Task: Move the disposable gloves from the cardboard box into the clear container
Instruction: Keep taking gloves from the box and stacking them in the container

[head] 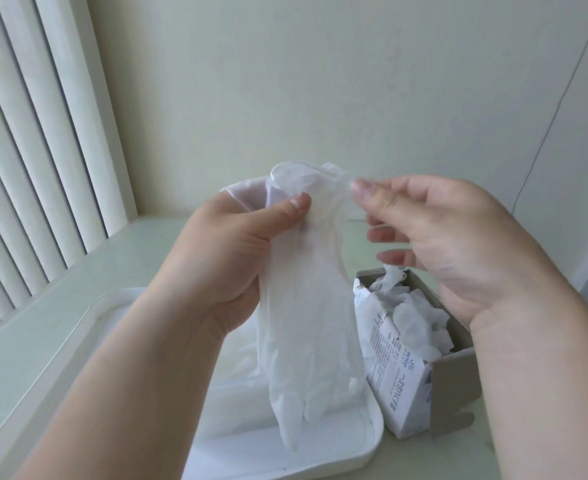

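Pinched at the cuff by thumb and fingers of the left hand (223, 258): a translucent white disposable glove (306, 323), hanging fingertips-down above the pale, round-cornered plastic container (268, 459) at near left on the worktop (43, 306). Just right of that cuff, the right hand (459, 244), fingers loosely curled and blurred; cannot tell whether pinching it. Right of the container, an open printed cardboard box (453, 386) stuffed with crumpled white gloves (414, 317).

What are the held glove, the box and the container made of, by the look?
Glove: thin translucent plastic film, probably vinyl or similar; it hangs limp and is see-through. Box: cardboard, printed white outside, raw grey-brown on the inside flap. Container: moulded plastic, milky white, smooth rounded rim.
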The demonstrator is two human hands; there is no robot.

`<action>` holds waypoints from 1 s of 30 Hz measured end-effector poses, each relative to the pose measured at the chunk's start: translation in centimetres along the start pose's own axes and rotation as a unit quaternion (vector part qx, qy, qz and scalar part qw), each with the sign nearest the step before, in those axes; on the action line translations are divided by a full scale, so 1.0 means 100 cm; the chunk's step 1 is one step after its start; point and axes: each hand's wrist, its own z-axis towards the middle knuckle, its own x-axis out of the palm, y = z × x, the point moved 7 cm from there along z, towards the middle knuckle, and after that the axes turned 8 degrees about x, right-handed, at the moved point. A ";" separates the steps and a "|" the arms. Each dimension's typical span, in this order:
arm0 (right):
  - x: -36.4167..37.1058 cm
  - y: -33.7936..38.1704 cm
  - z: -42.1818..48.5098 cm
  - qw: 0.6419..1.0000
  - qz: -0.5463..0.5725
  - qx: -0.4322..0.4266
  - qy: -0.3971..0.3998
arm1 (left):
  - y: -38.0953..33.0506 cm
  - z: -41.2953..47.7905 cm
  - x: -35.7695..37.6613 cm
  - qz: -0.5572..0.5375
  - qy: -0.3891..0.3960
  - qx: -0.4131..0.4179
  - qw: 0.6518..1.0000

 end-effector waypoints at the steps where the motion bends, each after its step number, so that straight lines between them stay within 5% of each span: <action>1: 0.006 -0.005 0.001 0.999 -0.004 0.032 0.039 | -0.001 -0.001 0.002 -0.009 0.004 -0.001 1.000; 5: 0.019 -0.012 0.003 0.993 0.010 0.057 0.103 | 0.000 -0.002 0.005 -0.019 0.012 -0.006 1.000; 14: -0.001 -0.010 0.010 0.996 0.074 0.031 0.040 | -0.001 0.002 -0.007 0.049 0.011 0.003 0.999; 20: 0.013 -0.013 0.010 0.981 0.140 0.060 0.117 | 0.002 0.001 -0.002 0.029 0.034 -0.011 0.999; 25: 0.007 -0.010 0.011 0.984 0.167 0.017 0.059 | 0.007 0.001 -0.002 0.038 0.038 -0.031 0.998; 30: -0.016 0.000 0.008 0.986 0.161 -0.037 -0.013 | 0.006 0.002 -0.024 0.041 -0.073 -0.046 0.995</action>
